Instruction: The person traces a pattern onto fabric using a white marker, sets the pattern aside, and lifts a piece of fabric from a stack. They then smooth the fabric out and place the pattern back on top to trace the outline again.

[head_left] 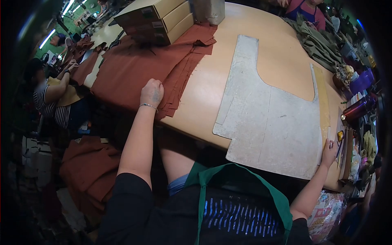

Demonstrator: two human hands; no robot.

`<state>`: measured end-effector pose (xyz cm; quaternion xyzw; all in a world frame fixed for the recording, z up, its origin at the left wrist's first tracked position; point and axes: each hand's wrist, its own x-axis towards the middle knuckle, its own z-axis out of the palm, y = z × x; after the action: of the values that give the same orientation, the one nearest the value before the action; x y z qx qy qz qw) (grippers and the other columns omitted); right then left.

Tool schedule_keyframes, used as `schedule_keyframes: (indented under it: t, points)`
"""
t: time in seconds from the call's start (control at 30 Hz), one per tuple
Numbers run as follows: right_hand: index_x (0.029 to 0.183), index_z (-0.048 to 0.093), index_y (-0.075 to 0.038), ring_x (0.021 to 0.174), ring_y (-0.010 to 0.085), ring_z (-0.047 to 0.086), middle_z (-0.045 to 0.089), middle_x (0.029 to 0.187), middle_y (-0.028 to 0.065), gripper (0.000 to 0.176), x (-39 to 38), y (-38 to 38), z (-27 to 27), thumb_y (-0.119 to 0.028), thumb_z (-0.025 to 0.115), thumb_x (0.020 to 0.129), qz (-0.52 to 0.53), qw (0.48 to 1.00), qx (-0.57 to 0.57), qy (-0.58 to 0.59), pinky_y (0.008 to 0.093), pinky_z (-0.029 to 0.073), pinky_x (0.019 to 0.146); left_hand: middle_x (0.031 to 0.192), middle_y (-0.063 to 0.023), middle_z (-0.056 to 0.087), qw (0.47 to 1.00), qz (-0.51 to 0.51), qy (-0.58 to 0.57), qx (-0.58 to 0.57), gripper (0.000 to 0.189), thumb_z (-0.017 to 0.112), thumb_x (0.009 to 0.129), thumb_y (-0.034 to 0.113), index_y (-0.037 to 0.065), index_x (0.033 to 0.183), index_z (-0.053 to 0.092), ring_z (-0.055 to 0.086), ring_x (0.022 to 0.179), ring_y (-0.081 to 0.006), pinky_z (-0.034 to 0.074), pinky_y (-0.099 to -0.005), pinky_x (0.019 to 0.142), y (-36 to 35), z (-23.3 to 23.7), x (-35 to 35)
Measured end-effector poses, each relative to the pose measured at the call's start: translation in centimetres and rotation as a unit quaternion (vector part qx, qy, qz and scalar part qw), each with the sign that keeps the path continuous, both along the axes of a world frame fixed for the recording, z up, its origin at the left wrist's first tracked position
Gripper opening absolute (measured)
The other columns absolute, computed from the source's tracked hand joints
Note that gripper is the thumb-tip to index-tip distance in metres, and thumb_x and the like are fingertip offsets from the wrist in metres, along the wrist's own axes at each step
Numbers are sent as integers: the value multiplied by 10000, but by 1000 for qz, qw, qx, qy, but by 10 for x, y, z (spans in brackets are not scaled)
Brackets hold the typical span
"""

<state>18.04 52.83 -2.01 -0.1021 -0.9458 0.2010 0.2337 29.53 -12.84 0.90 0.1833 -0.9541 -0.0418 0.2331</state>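
My left hand [152, 92] is closed and rests on a stack of rust-brown fabric [139, 67], near its right edge. Its curled fingers hide whatever may be in them. A large grey-white pattern piece [271, 122] with a curved cut-out lies flat on the table, right of the fabric. Yellowish tape [321, 96] runs along its right side. By the lower right edge of the pattern, my right hand [329, 153] has its fingers curled around a small thing too small to name.
Cardboard boxes [157, 20] sit on the fabric at the back. Olive cloth [316, 41], a dark red tumbler [359, 107] and small tools line the table's right side. More rust cloth [90, 167] hangs at lower left. One person [57, 92] works at left, another [304, 10] across the table.
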Motion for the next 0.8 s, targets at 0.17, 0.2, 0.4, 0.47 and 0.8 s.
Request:
schedule_keyframes:
  t: [0.17, 0.2, 0.4, 0.47, 0.8]
  points:
    - [863, 565, 14, 690, 234, 532, 570, 788, 147, 304, -1, 3, -3, -284, 559, 806, -2, 999, -35, -13, 311, 421, 648, 809, -149, 546, 997, 44, -63, -16, 122, 494, 722, 135, 39, 769, 552, 566, 755, -344, 468, -408, 690, 7, 6, -7]
    - [861, 566, 14, 689, 235, 532, 570, 784, 147, 302, -1, 2, -2, -283, 558, 806, 0, 1000, -30, -8, 311, 421, 647, 815, -152, 548, 996, 48, -72, -11, 126, 490, 720, 132, 36, 776, 549, 565, 756, -348, 465, -413, 698, 9, 8, -8]
    - [854, 566, 15, 684, 243, 539, 573, 761, 155, 298, 1, -1, 1, -279, 557, 805, 2, 999, -33, -11, 321, 423, 643, 853, -190, 555, 996, 80, 11, 45, 138, 458, 752, 124, 20, 811, 528, 549, 788, -381, 445, -429, 717, -13, -1, -19]
    - [852, 565, 15, 685, 248, 544, 575, 759, 159, 299, 1, 0, 1, -280, 555, 805, 2, 999, -38, -18, 326, 423, 643, 852, -212, 558, 983, 106, 110, 102, 141, 445, 778, 126, 13, 819, 519, 545, 795, -390, 439, -426, 701, -37, -1, -21]
    - [850, 563, 17, 702, 258, 547, 576, 774, 162, 309, -1, 4, -5, -289, 545, 807, 7, 999, -42, -10, 328, 424, 652, 694, -156, 536, 953, -10, 200, 228, 226, 449, 868, 217, 5, 800, 490, 526, 631, -281, 409, -365, 579, 23, 88, -31]
